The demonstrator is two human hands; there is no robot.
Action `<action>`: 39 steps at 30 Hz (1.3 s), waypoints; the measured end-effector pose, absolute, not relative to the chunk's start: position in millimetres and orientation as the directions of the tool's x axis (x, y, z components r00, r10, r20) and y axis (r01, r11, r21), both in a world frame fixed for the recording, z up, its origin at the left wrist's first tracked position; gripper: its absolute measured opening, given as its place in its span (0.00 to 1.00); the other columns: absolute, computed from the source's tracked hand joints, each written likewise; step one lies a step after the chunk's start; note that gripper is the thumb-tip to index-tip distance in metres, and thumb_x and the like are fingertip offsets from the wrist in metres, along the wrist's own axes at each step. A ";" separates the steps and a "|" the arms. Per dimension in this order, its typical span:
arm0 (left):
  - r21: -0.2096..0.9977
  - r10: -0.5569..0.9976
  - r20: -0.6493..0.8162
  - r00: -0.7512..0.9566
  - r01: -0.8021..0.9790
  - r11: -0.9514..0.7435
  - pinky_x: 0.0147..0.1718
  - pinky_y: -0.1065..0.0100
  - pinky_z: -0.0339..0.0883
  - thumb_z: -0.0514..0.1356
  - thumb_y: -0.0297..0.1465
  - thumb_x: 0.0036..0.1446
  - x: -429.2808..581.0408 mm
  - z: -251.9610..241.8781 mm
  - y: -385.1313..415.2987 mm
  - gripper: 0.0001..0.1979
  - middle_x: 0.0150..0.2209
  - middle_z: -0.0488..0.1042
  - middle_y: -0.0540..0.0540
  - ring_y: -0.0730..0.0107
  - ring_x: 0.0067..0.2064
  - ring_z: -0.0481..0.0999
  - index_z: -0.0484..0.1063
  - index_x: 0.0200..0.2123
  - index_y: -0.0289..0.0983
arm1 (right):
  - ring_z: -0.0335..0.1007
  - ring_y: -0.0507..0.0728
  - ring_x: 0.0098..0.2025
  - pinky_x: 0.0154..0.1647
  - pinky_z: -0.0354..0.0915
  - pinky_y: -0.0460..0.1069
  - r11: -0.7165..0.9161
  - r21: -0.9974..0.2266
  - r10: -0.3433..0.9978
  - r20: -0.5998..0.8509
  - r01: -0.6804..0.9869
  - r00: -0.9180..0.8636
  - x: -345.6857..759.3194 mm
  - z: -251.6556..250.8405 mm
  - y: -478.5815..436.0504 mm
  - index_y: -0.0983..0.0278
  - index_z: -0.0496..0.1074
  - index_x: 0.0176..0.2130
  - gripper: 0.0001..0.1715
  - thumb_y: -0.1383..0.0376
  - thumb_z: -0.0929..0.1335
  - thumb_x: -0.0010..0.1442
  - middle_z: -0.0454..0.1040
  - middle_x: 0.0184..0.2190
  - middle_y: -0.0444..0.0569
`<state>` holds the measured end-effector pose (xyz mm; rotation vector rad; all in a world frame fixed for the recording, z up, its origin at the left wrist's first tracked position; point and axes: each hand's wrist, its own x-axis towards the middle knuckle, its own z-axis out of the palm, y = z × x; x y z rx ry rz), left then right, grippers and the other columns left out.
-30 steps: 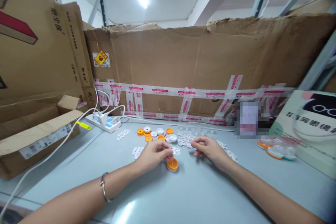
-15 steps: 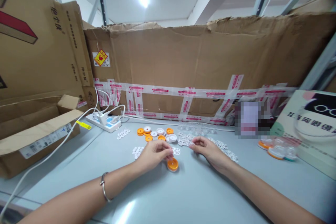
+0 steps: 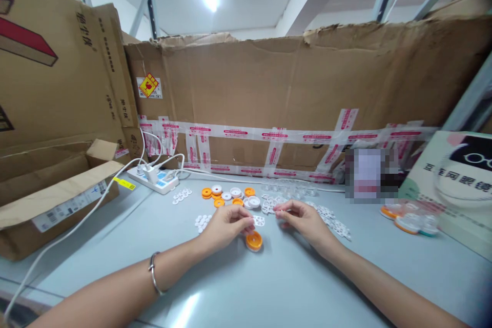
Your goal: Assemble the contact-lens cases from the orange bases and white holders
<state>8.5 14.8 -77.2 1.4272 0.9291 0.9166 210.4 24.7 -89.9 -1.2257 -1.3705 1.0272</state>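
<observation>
In the head view, the left hand (image 3: pixel 225 225) was seen resting on the grey table (image 3: pixel 269 287), a metal bracelet (image 3: pixel 152 272) on its wrist. Its grip was pinched, the fingertips drawn together just above an orange cap (image 3: pixel 254 240). The cap lay flat on the table, touching or almost touching those fingertips. Whether anything small was held between them could not be told. A white perforated disc (image 3: pixel 259 221) lay just to the right of the fingers.

The right hand (image 3: pixel 305 220) was held near the left one, its grip also pinched at thumb and forefinger. Whether a piece was caught there was too small to make out. A heap of white discs (image 3: pixel 271 206) was spread just beyond it, trailing off to the right.

Against the pictures taken a second and half a second before, little was changed. The right hand had been drawn slightly leftward, towards the left hand, while the left hand and the orange cap were found where they had been. The work at the cap was therefore judged to be at the same stage, with the two hands only brought a little closer.

Farther off, a cluster of orange and white caps (image 3: pixel 230 196) was seen, and a power strip (image 3: pixel 154 180) at the far left before a taped cardboard wall (image 3: pixel 307 87)
</observation>
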 end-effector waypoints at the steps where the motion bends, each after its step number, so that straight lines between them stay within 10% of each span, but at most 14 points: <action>1: 0.998 0.924 0.028 0.382 0.036 -0.045 0.31 0.68 0.68 0.64 0.41 0.40 8.5 -77.6 14.9 0.18 0.23 0.73 0.47 0.70 0.27 0.74 0.68 0.25 0.32 | 0.68 0.54 0.25 0.27 0.65 0.49 0.104 -0.988 0.995 0.104 0.114 -0.008 209.6 -88.2 23.4 0.64 0.70 0.21 0.18 0.54 0.74 0.35 0.73 0.24 0.47; 10: 0.997 0.925 0.048 0.377 0.035 -0.066 0.31 0.69 0.67 0.63 0.41 0.42 8.3 -81.0 17.4 0.17 0.23 0.73 0.47 0.70 0.27 0.74 0.69 0.25 0.31 | 0.66 0.52 0.28 0.33 0.63 0.48 0.076 -0.977 0.991 0.053 0.199 -0.121 205.9 -83.8 14.6 0.64 0.73 0.40 0.26 0.56 0.71 0.41 0.72 0.26 0.43; 18: 0.997 0.924 0.042 0.379 0.046 -0.064 0.30 0.69 0.67 0.64 0.41 0.41 8.9 -80.1 16.7 0.16 0.22 0.73 0.47 0.70 0.27 0.74 0.69 0.25 0.32 | 0.60 0.49 0.18 0.21 0.58 0.46 0.143 -0.982 0.979 0.123 0.120 -0.160 203.2 -89.8 14.5 0.61 0.59 0.29 0.24 0.46 0.68 0.43 0.68 0.17 0.39; 39: 0.988 0.913 0.127 0.387 0.031 -0.150 0.31 0.70 0.67 0.62 0.36 0.46 9.5 -81.4 13.6 0.11 0.23 0.73 0.48 0.71 0.28 0.74 0.70 0.26 0.32 | 0.67 0.53 0.29 0.31 0.66 0.49 0.261 -0.951 0.965 0.253 0.168 -0.068 185.4 -81.8 -1.8 0.61 0.77 0.29 0.14 0.57 0.73 0.40 0.72 0.26 0.45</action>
